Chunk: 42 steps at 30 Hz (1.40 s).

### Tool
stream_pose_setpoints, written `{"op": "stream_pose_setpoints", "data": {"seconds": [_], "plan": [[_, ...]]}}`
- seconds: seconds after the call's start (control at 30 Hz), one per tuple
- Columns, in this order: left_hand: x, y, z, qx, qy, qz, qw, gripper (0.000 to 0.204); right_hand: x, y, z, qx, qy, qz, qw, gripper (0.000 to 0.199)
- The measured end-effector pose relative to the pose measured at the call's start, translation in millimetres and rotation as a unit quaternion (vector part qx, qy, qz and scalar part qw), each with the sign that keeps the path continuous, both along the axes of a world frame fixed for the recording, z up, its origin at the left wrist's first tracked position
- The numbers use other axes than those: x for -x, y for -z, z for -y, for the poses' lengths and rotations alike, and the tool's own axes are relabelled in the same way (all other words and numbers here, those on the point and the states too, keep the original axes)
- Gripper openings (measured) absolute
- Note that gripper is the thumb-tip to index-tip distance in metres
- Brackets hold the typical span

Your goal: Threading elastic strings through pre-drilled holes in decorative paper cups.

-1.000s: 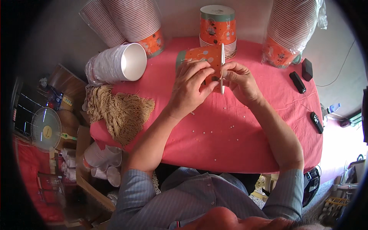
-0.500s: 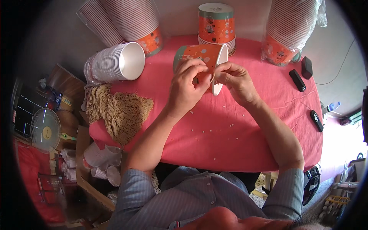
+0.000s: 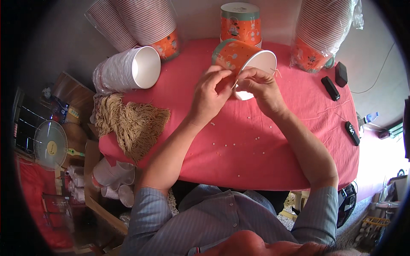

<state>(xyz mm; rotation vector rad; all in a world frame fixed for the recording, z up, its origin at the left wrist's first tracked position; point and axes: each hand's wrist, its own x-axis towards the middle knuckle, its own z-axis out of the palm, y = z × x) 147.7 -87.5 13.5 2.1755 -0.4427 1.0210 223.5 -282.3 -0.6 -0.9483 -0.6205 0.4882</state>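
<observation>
An orange paper bucket [image 3: 237, 53] with a green base band and white inside lies tipped in front of me, its open mouth facing right and toward me. My left hand [image 3: 210, 91] is closed in a pinch at the near side of its rim. Against it, my right hand [image 3: 264, 88] also pinches at the rim, fingertips nearly touching the left ones. A thin beige cord shows between the fingertips, its detail partly hidden. From the rim's right side sticks a short knotted end of beige cord [image 3: 277, 73].
Beige cords [image 3: 134, 123] lie heaped at the left. Stacked buckets stand behind: a wrapped white stack [image 3: 126, 70], an upside-down orange one [image 3: 240, 27] and a bagged stack [image 3: 314, 38]. Small white beads [image 3: 234, 144] are scattered nearby. Black devices [image 3: 331, 88] lie at the right.
The bucket has turned and shifted right, so its mouth now faces me more and the cord end on its right rim shows. Both hands stay pinched close together at the rim.
</observation>
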Motion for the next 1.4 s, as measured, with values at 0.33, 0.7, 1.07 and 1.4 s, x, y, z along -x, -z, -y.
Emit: {"op": "stream_pose_setpoints", "data": {"seconds": [0.33, 0.7, 1.07, 1.4], "plan": [[-0.6, 9.3, 10.3, -0.044, 0.005, 0.016, 0.999, 0.050, -11.4, -13.7, 9.4, 0.054, 0.139, 0.116, 0.982, 0.008], [4.4, 1.3, 10.3, -0.104, -0.056, 0.056, 0.991, 0.060, -16.2, -23.2, 13.3, -0.001, 0.082, -0.008, 0.997, 0.008], [4.3, 0.0, 11.5, -0.111, -0.063, 0.058, 0.990, 0.055, -11.0, -25.1, 10.1, -0.010, 0.099, -0.027, 0.995, 0.008], [4.2, 5.9, 12.2, -0.110, -0.068, 0.045, 0.991, 0.054, -5.8, -30.2, 10.4, 0.036, 0.090, -0.029, 0.995, 0.009]]}}
